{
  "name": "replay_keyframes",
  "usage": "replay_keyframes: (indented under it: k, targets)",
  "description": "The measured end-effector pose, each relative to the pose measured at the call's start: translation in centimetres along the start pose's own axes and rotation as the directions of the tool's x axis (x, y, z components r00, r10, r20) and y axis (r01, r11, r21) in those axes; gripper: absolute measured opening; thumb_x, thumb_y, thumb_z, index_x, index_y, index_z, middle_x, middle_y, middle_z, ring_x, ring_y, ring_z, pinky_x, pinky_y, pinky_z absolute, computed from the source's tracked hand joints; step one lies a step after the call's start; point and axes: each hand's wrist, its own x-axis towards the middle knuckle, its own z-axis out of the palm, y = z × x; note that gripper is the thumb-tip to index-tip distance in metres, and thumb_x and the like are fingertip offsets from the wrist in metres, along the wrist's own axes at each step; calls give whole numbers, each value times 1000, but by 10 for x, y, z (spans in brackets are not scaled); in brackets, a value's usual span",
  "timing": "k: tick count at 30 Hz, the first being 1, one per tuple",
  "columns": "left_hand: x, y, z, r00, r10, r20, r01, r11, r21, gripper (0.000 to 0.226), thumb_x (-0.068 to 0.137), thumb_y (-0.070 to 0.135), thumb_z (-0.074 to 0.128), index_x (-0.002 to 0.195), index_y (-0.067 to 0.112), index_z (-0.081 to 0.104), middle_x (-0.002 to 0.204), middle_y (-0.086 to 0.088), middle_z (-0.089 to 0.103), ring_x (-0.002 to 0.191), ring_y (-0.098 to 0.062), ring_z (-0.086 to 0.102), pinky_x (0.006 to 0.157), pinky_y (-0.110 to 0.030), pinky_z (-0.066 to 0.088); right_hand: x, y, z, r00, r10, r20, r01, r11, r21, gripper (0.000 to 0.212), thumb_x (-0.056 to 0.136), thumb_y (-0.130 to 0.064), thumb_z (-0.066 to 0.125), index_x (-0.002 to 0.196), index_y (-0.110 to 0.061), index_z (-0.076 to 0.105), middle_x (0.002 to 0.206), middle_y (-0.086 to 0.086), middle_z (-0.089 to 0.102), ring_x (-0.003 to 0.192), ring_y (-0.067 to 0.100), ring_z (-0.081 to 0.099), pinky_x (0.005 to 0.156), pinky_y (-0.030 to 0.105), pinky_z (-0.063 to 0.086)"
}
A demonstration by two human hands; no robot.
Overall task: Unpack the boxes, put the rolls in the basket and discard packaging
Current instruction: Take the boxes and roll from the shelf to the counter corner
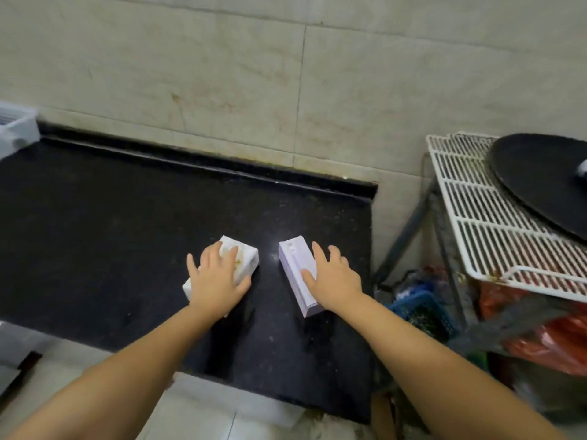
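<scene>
Surface (95,236): the black stone slab is carrying both boxes near its right end, which is dropping off toward a wire rack (470,201) and a blue basket (422,309) on the floor beside it.
Risk, right side: the lilac box (297,265) is lying close to that right end, so a sideways shove is likely sending it over and down among the bags.
Risk, left side: the white patterned box (241,258) is sitting under a flat palm – pressing too hard while opening could be crushing the carton and the roll inside.
Risk, basket: a white basket (16,131) is showing at the far left edge, well apart from the boxes; which basket the rolls belong in, I cannot tell.
Left hand (219,281): it is resting palm-down on the white box, fingers (208,255) spread over its top, not yet closing round it.
Right hand (333,281): it is lying along the lilac box's right side, fingers (319,254) spread and reaching forward – touching, not gripping.
Boxes: both are looking sealed, no roll showing.
</scene>
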Motion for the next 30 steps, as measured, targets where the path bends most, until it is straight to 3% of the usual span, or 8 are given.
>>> replay_keyframes:
  k: [5,8,11,14,21,25,28,30]
  targets:
    - [54,110,-51,958,236,-160,-267,941,-209,50,85,28,58,130,10,49,131,-16,51,123,-33,46,106,-50,32,3,31,-117,951,-39,-306,57,997,51,57,95,-41,37,145,-21,20,148,12,29,127,32,38,89,46,46]
    - [71,202,-85,851,455,-262,-521,794,-314,36,85,14,57,120,7,57,114,-16,62,105,-35,57,90,-44,45,-10,84,-191,870,-1,-492,19,999,31,47,93,-32,42,136,-14,35,137,15,41,121,35,44,87,43,46]
    - [65,298,-108,723,605,-333,-690,619,-376,29,85,10,53,114,8,60,107,-13,65,100,-31,58,87,-42,47,-34,162,-243,822,107,-559,-124,992,8,42,92,-28,42,132,-13,40,134,15,43,116,36,46,79,41,44]
    - [49,381,-114,643,697,-319,-760,524,-385,29,89,20,49,115,12,59,111,-9,63,105,-25,56,90,-42,47,-61,240,-262,805,255,-535,-358,929,-96,54,90,-31,48,139,-17,31,140,16,38,123,35,40,92,47,40]
    - [26,500,-97,569,805,168,-783,593,-187,39,94,40,37,121,18,52,119,-10,50,112,-29,46,92,-46,42,-89,368,-262,831,458,-315,-550,760,-346,85,83,-51,55,147,-30,3,153,12,14,138,34,20,109,60,20]
    - [26,507,-77,611,787,87,-766,615,-184,39,94,42,34,122,21,51,119,-7,49,110,-25,45,90,-42,42,-89,405,-271,814,533,-232,-576,793,-198,94,79,-56,55,148,-30,-3,155,15,15,138,37,24,106,60,27]
    - [30,504,-71,609,789,77,-767,611,-196,39,94,43,33,124,25,49,121,-5,48,109,-21,45,89,-38,39,-87,417,-281,826,540,-162,-558,823,-102,97,78,-55,57,148,-23,-1,147,15,36,126,31,45,99,45,44]
    - [31,505,-70,612,787,79,-764,614,-197,38,94,43,32,124,26,49,121,-5,48,110,-20,45,88,-36,38,-86,418,-282,826,529,-195,-555,824,-113,89,77,-54,57,145,-17,14,135,12,51,115,28,54,89,41,48]
